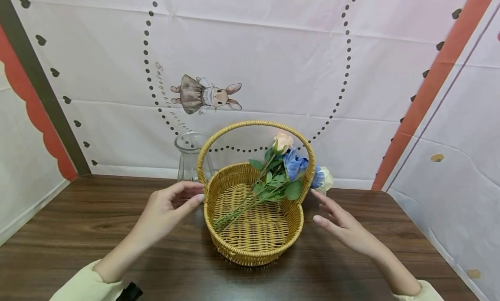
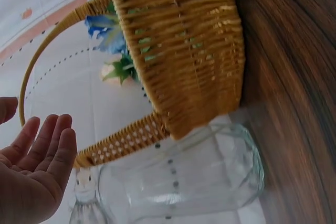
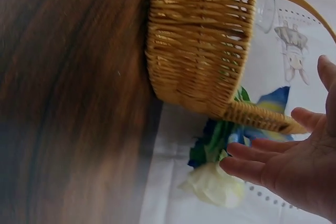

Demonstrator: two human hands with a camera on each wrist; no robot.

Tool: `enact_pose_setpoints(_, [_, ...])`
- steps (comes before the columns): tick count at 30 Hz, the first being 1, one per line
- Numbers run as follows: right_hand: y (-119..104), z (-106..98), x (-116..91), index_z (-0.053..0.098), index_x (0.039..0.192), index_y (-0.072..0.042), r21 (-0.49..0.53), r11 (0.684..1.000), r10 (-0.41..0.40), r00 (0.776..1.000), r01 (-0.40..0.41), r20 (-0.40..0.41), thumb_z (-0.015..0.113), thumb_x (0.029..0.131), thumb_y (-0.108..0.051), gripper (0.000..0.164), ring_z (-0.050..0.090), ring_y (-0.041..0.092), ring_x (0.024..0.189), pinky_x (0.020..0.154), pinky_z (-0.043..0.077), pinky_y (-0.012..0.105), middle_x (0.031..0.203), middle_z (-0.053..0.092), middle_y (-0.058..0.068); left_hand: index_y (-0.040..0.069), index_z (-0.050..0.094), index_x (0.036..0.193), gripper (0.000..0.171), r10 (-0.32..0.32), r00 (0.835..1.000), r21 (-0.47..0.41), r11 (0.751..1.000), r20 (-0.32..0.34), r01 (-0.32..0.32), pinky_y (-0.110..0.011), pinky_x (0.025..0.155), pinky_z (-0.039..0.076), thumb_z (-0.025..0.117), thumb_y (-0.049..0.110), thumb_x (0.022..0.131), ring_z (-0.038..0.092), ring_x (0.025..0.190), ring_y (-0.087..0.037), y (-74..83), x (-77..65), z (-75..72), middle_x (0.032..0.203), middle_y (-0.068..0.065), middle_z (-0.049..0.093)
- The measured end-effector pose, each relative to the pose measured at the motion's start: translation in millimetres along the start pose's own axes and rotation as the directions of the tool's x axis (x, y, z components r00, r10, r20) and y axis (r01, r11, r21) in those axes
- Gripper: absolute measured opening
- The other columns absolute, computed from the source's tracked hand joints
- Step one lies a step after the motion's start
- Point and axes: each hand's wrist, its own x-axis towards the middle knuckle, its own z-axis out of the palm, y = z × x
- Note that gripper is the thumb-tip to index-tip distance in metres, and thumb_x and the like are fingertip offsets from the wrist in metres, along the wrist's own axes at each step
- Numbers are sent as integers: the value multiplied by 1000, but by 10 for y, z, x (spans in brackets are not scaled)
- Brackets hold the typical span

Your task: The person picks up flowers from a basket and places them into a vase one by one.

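A yellow wicker basket (image 1: 254, 254) with a tall arched handle stands on the table. Artificial flowers lie in it: a peach rose (image 1: 283, 143), blue blooms (image 1: 294, 164) and a white flower (image 1: 326, 180) leaning past the right side, their green stems (image 1: 239, 211) crossing to the lower left. My left hand (image 1: 166, 207) is beside the handle's left base, fingers loosely bent with nothing held; whether the fingertips touch the wicker I cannot tell. To the right, my right hand (image 1: 347, 229) hovers near the blooms and rim, fingers spread and apart from the basket in the head view.
Behind the basket at left stands a clear glass vase (image 1: 191, 162), partly hidden by the handle. The dark wooden table (image 1: 351, 279) ends at a printed backdrop cloth (image 1: 254, 58) with a rabbit drawing. A small black object (image 1: 130, 291) shows beside the left sleeve.
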Motion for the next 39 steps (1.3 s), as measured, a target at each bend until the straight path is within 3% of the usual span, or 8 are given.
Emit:
enact_pose_setpoints(7, [76, 167, 57, 23, 144, -7, 73, 997, -19, 999, 16, 37, 47, 95, -15, 55, 38, 47, 120, 92, 36, 58, 144, 25, 24, 7, 66, 103, 21, -72, 994, -25, 997, 88, 75, -22, 66, 51, 64, 19, 86, 64, 77, -10, -31, 100, 212, 94, -4, 69])
enact_pose_setpoints(17, [177, 396, 221, 20, 145, -10, 180, 982, 47, 994, -64, 96, 48, 95, -21, 58, 38, 42, 122, 94, 38, 50, 144, 25, 24, 7, 66, 103, 21, -76, 988, 21, 997, 135, 74, -25, 68, 51, 64, 19, 86, 63, 80, -12, -82, 321, 412, 92, -3, 68])
enact_pose_setpoints(24, [245, 533, 267, 21, 145, -8, 196, 979, 40, 993, -61, 108, 51, 94, -20, 60, 39, 39, 123, 95, 39, 43, 144, 24, 24, 7, 66, 103, 21, -143, 967, 55, 989, 210, 135, -27, 69, 50, 64, 19, 85, 61, 79, -11, -189, 434, 585, 90, 0, 67])
enact_pose_setpoints(28, [249, 554, 273, 22, 144, -8, 200, 978, 31, 993, -52, 110, 51, 94, -20, 60, 31, 41, 127, 98, 34, 50, 147, 16, 24, 5, 67, 103, 21, -187, 949, 134, 978, 255, 157, -27, 70, 50, 64, 14, 84, 61, 80, -13, -236, 461, 676, 91, -2, 67])
enact_pose_setpoints(33, [235, 539, 240, 23, 144, -5, 201, 978, 37, 993, -59, 113, 51, 94, -20, 59, 21, 43, 131, 100, 27, 56, 147, 14, 26, 6, 69, 102, 22, -219, 927, 287, 949, 306, 129, -31, 73, 51, 66, 12, 82, 63, 83, -15, -247, 477, 809, 95, -3, 68])
enact_pose_setpoints(39, [241, 493, 180, 25, 142, -2, 180, 982, 40, 994, -59, 106, 53, 93, -19, 60, 29, 43, 128, 98, 29, 56, 144, 22, 26, 6, 71, 95, 17, -180, 926, 370, 928, 331, 49, -31, 69, 51, 66, 6, 79, 63, 77, -15, -223, 493, 947, 86, -2, 68])
